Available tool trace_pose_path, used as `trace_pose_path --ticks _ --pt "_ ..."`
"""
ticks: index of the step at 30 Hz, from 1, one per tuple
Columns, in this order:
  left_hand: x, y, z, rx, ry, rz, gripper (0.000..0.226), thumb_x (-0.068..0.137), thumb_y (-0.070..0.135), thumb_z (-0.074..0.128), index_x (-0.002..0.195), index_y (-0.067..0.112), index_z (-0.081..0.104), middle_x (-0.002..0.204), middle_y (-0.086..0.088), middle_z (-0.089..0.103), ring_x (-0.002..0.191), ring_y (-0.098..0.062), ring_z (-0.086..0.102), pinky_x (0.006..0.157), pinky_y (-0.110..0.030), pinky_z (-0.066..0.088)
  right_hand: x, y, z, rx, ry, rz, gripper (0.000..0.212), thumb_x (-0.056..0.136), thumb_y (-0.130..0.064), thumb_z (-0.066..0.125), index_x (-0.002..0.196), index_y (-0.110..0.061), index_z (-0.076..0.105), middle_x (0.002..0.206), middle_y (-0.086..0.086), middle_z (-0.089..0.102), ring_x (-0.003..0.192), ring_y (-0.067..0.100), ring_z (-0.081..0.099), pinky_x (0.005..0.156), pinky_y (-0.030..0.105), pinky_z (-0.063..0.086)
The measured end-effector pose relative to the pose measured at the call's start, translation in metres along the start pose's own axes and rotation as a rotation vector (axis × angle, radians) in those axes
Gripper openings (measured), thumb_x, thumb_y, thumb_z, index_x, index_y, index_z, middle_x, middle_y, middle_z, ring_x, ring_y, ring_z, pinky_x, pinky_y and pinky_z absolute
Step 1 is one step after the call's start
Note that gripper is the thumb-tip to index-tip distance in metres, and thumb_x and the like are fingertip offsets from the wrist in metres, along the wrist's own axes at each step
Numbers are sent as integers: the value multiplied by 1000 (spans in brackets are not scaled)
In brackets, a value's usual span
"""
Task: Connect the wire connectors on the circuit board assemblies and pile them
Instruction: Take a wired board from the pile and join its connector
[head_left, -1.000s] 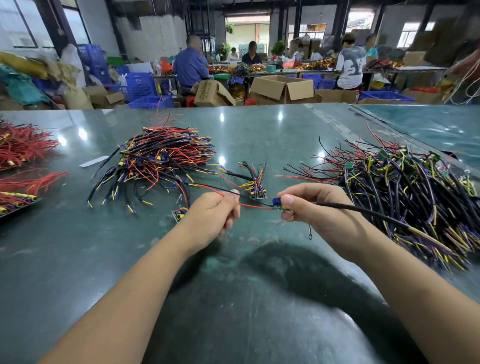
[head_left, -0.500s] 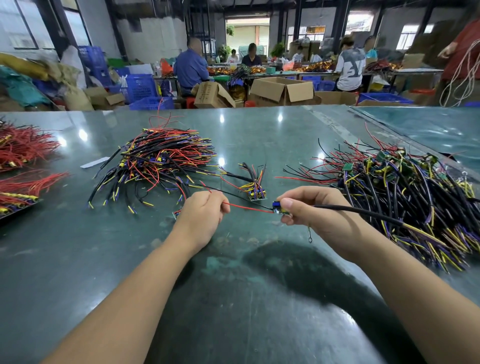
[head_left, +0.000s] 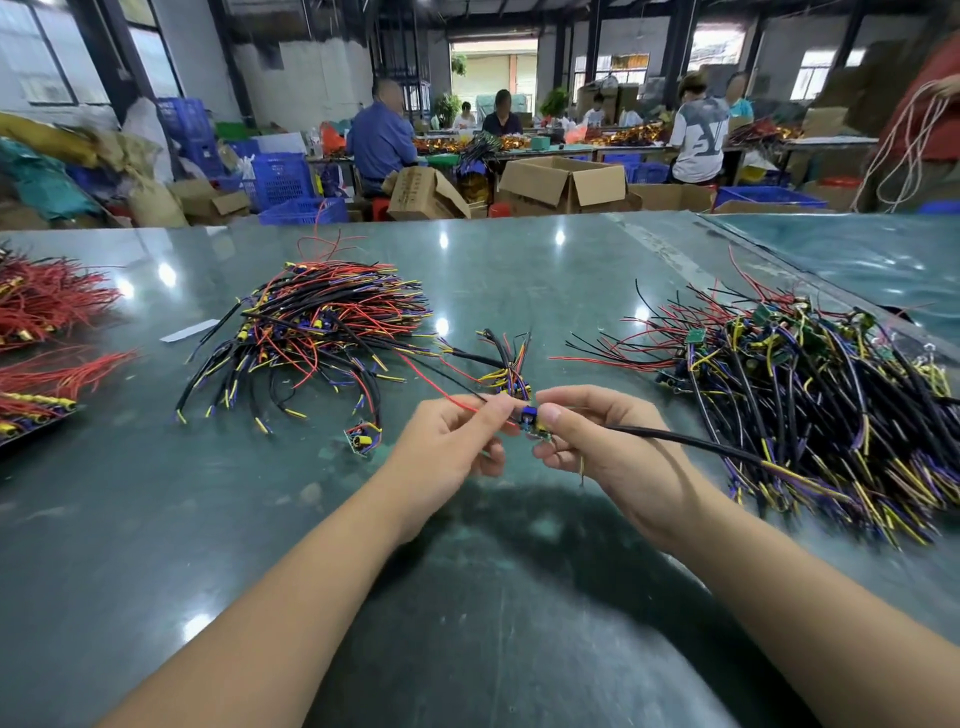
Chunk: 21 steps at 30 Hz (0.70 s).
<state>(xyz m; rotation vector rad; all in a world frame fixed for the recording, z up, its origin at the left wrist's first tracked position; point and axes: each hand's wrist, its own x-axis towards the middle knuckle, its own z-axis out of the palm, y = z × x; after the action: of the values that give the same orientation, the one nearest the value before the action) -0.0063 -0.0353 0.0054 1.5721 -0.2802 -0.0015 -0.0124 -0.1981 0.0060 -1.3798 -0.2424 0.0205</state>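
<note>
Both hands meet just above the green desk (head_left: 156, 545) a little past its middle. The left hand (head_left: 447, 447) has its grip pinched on a thin red wire (head_left: 457, 402), finger and thumb tips closed on it right beside a small blue connector (head_left: 529, 415). The right hand (head_left: 602, 447) has its grip pinched on a small circuit board assembly (head_left: 540, 428) that carries that connector, thumb on top and the other fingers curled beneath; whether the wire end is seated in the connector cannot be told. A black sheathed cable (head_left: 685, 441) leaves the board and runs toward 3 o'clock into a large pile of assemblies (head_left: 810, 405) with black, yellow, purple and red leads and small green boards, lying on the desk at about 2 o'clock from the hands. The red wire trails toward 11 o'clock, to a second heap of wire harnesses (head_left: 311, 332) of the same colours. A small bundle of leads (head_left: 506, 371) lies at 12 o'clock, just beyond the fingertips, and a single small board with a yellow part (head_left: 362, 440) rests on the desk at 9 o'clock from the left hand, near it but apart. A white paper strip (head_left: 189, 330) lies by the far heap. Bunches of red wires (head_left: 47, 306) sit at the desk's 9 o'clock edge. Beyond the desk, people sit among cardboard boxes (head_left: 563, 184) and blue crates (head_left: 280, 179).
</note>
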Motion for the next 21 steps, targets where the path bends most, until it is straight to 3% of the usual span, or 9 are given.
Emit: trace_pose_path --ticks 3,7,10,13,16,21 --pt "4 -1 -4 -41 114 27 27 96 19 49 84 14 73 69 5 68 58 -5 58 57 -18 52 0 1 -1 -133 71 -51 6 87 -15 64 89 -16 69 79 -1 71 74 12 65 70 24 55" --pt "7 3 -11 -154 169 -2 28 97 21 47 83 14 70 65 0 69 58 -6 65 56 -16 52 0 -2 -3 -162 102 -126 10 88 -10 63 80 -13 67 66 -3 62 65 10 56 61 18 47" --pt "4 1 -9 -159 101 6 17 77 31 67 86 18 71 72 3 69 63 -8 65 59 -19 53 -3 -2 -1 -119 55 -128 15 88 -3 61 77 -12 66 64 2 62 61 13 55 61 22 47" --pt "2 1 -8 -203 90 0 18 62 23 74 79 15 74 71 -2 68 63 -9 64 61 -18 54 -5 0 2 -82 -3 -98 13 88 -2 61 79 -10 66 66 4 65 61 13 58 60 21 49" --pt "3 5 -10 -325 84 -23 13 63 17 71 75 13 75 73 -4 70 62 -10 65 59 -17 54 -4 -1 2 59 -1 -50 8 85 -3 63 82 -10 64 69 7 67 62 13 62 59 19 50" --pt "2 14 -10 -567 -30 10 16 64 17 70 78 13 77 77 -4 73 64 -9 68 59 -17 55 -2 -7 0 385 -84 69 5 71 -12 67 68 -14 70 70 8 69 62 10 65 60 17 53"
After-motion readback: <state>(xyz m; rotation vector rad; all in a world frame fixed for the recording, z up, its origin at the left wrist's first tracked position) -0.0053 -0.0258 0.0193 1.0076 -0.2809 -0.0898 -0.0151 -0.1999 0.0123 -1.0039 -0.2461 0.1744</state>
